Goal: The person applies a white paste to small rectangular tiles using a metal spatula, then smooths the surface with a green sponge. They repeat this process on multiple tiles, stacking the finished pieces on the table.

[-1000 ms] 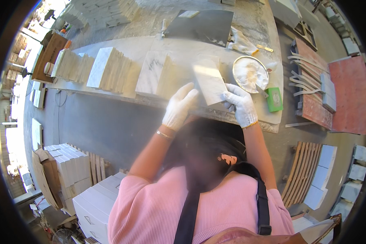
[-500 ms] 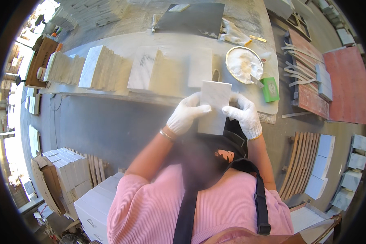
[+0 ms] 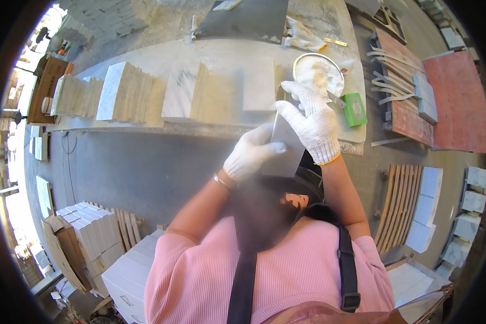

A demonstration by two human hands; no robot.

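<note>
White marbled tile stacks (image 3: 112,92) already line the pale table (image 3: 221,52), while the white-gloved left hand (image 3: 249,155) grips one loose grey rectangular tile (image 3: 287,155), the grip of the white-gloved right hand (image 3: 314,124) unclear.

Head view: fisheye, looking steeply down over the shirt (image 3: 200,270); left hand (image 3: 254,153) and right hand (image 3: 314,123) near, table (image 3: 227,53) farther off.

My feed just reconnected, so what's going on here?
A person in a pink ribbed top has a greyish rectangular tile tilted in front of the body. The white-gloved left hand grips its left side; the white-gloved right hand is at its upper right, its grip unclear. On the pale work table, a pale rectangular slab lies ahead, stacks of white, grey-veined tiles stand left, and a round tub of white material sits right.
</note>
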